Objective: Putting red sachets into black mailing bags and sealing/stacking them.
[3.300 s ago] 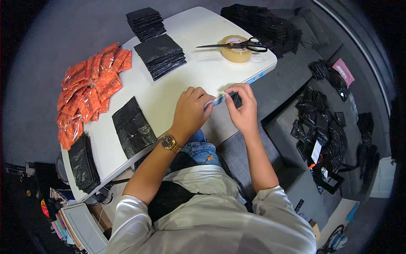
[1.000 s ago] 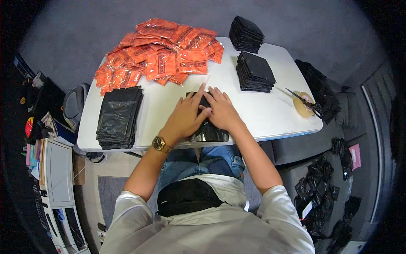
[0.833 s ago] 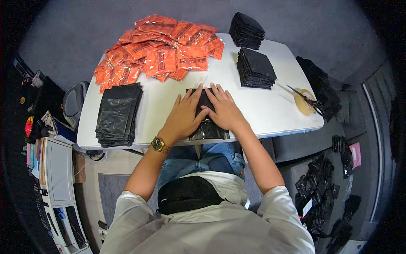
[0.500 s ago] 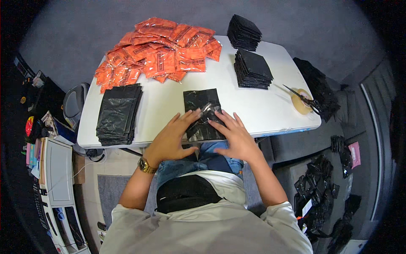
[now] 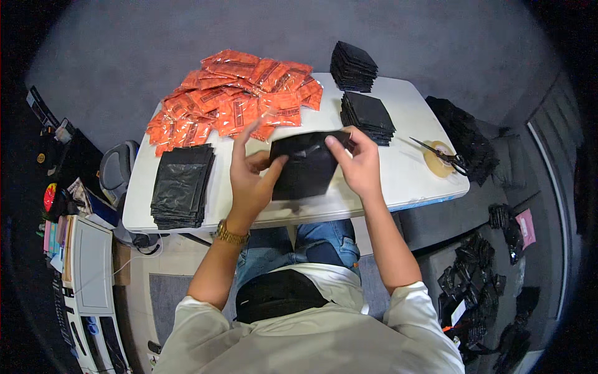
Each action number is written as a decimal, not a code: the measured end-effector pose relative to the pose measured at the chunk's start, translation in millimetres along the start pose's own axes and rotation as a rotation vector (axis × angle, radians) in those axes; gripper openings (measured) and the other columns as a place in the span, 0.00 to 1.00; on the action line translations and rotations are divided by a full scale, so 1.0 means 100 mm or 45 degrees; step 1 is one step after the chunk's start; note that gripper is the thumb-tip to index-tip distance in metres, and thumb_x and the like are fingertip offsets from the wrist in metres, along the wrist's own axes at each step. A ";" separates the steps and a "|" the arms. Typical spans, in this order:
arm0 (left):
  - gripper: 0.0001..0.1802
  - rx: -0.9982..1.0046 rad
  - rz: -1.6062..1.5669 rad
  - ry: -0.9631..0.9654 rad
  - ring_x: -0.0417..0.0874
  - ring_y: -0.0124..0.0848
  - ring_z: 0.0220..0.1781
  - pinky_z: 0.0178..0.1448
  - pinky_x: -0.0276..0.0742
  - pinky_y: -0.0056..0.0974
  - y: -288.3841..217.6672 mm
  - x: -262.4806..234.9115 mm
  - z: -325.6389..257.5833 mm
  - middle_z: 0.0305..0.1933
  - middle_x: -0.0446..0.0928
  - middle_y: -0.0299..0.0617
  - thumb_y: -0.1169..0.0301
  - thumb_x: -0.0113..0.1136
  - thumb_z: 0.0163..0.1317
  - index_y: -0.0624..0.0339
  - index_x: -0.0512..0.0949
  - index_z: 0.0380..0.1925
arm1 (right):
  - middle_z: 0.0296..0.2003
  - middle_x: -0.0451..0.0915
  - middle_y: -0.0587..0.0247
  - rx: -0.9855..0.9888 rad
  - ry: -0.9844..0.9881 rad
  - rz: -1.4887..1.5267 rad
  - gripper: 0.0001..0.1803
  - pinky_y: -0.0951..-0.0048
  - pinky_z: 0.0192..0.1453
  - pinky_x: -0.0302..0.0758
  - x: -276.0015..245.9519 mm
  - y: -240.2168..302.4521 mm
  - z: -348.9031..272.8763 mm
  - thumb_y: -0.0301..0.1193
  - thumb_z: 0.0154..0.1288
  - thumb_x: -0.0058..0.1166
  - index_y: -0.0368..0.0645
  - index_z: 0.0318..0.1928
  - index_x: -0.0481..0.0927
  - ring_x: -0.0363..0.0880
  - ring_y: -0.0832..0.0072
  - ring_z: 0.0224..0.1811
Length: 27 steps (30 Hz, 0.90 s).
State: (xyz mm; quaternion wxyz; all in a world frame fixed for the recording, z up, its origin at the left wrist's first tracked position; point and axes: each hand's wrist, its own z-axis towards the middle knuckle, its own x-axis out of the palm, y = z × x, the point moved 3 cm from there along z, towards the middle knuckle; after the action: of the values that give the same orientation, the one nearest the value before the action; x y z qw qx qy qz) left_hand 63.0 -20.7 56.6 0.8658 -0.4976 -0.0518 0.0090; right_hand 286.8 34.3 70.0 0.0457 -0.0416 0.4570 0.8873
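Note:
Over the table's front edge I hold up a flat, folded black plastic bag (image 5: 303,173), its top edge lifted toward me. My right hand (image 5: 361,163) pinches its upper right corner, thumb in front and fingers behind. At its left edge my left hand (image 5: 250,177) grips with the thumb in front; one finger is raised and blurred. Left of my hands lies a stack of folded black plastic bags (image 5: 182,188). Behind stands a heap of orange packets in clear wrapping (image 5: 240,103).
The white table (image 5: 411,168) carries a near stack (image 5: 366,115) and a far stack (image 5: 353,65) of black folded bags at right. Black scissors (image 5: 458,163) rest on a tape roll (image 5: 438,161). More black plastic (image 5: 470,265) lies on the grey sofa. A white cabinet (image 5: 90,258) stands left.
The bag lay flat on the table under both spread hands; now it is raised and tilted, with my hands at its sides. The view has shifted slightly.

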 end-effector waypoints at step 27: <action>0.63 -0.045 -0.209 0.197 0.89 0.40 0.62 0.71 0.82 0.45 0.00 0.07 0.08 0.60 0.87 0.57 0.80 0.77 0.64 0.49 0.41 0.88 | 0.28 0.66 0.83 0.075 -0.246 0.310 0.15 0.79 0.35 0.60 0.15 -0.01 0.26 0.34 0.83 0.62 0.45 0.35 0.74 0.60 0.90 0.32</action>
State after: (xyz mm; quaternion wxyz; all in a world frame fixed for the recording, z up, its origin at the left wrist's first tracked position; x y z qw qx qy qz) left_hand 68.9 -13.5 60.6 0.8561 -0.5062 -0.0256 -0.1012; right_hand 271.3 56.4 82.4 -0.0171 0.1009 0.4780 0.8723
